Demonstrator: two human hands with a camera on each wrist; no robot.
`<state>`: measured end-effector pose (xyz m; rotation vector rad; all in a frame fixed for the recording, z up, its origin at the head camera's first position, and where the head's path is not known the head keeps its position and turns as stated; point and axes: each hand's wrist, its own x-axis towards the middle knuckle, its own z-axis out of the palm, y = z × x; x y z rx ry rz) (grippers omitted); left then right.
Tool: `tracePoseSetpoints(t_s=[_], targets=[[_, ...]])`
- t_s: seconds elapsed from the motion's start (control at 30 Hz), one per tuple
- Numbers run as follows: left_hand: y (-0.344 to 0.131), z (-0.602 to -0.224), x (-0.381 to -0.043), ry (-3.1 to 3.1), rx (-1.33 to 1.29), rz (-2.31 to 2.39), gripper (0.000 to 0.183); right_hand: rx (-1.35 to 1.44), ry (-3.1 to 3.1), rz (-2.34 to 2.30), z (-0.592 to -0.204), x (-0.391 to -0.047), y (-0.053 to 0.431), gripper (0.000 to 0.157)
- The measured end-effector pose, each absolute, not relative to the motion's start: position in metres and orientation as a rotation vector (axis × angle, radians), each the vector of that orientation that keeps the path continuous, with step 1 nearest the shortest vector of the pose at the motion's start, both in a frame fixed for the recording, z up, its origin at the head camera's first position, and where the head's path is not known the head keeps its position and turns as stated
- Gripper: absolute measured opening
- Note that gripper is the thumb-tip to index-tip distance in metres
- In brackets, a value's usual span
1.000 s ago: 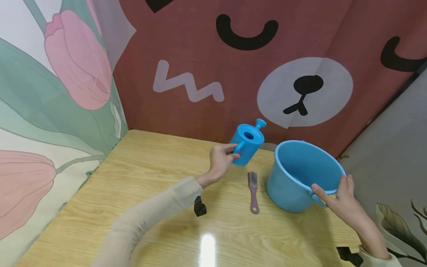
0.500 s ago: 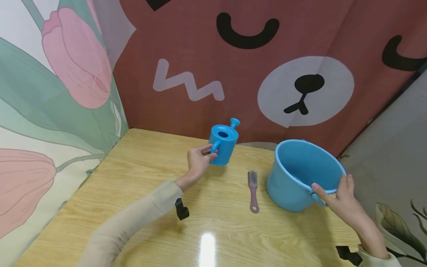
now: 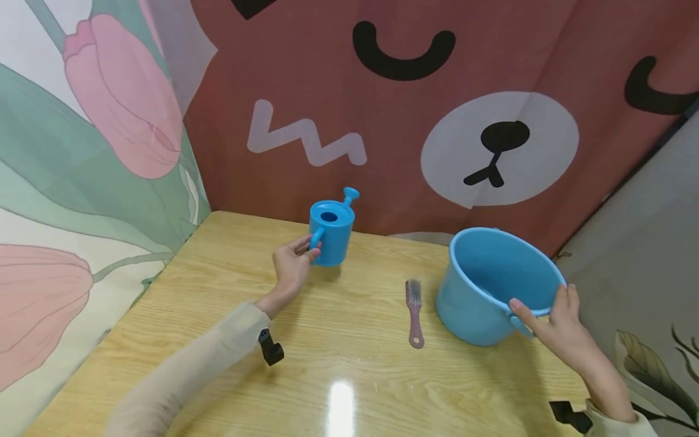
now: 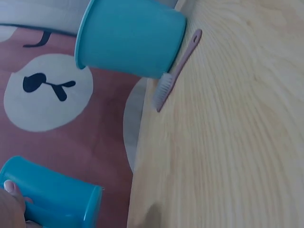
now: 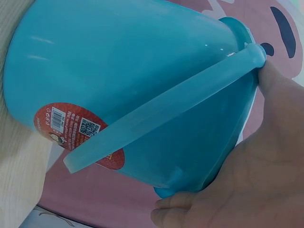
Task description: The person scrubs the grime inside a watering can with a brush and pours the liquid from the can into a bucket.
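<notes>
My left hand (image 3: 292, 265) grips the handle of a blue toy watering can (image 3: 334, 233), its round spout head pointing up and away. The left wrist view shows the watering can (image 4: 57, 192) apart from the tabletop. At the right, a light blue bucket (image 3: 474, 306) stands on the table, and my right hand (image 3: 568, 331) holds its near right rim, with thumb and fingers spread along it. The bucket's handle (image 5: 156, 111) hangs down its side across a red label (image 5: 71, 126). Between the can and bucket lies a brush (image 3: 415, 312) with a mauve handle, touched by neither hand.
The wooden table (image 3: 349, 358) meets a brown curtain (image 3: 306, 73) with a bear face at its back edge. A flower-patterned cloth (image 3: 117, 115) hangs to the left. A grey wall covering (image 3: 633, 243) stands close beside the bucket on the right.
My left hand has carried the watering can leftward, away from the bucket and past the brush. The right hand, the bucket and the brush have stayed in place.
</notes>
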<state>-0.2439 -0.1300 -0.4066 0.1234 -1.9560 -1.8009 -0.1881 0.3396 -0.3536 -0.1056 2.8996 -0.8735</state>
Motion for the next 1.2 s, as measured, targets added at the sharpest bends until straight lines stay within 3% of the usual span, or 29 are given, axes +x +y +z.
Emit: tracePoseSetpoints(t_s=[1.2], targets=[[-0.2, -0.441, -0.221, -1.969, 0.448, -1.774, 0.038, -0.113, 2.883, -0.88, -0.354, -0.188, 0.341, 0.106]])
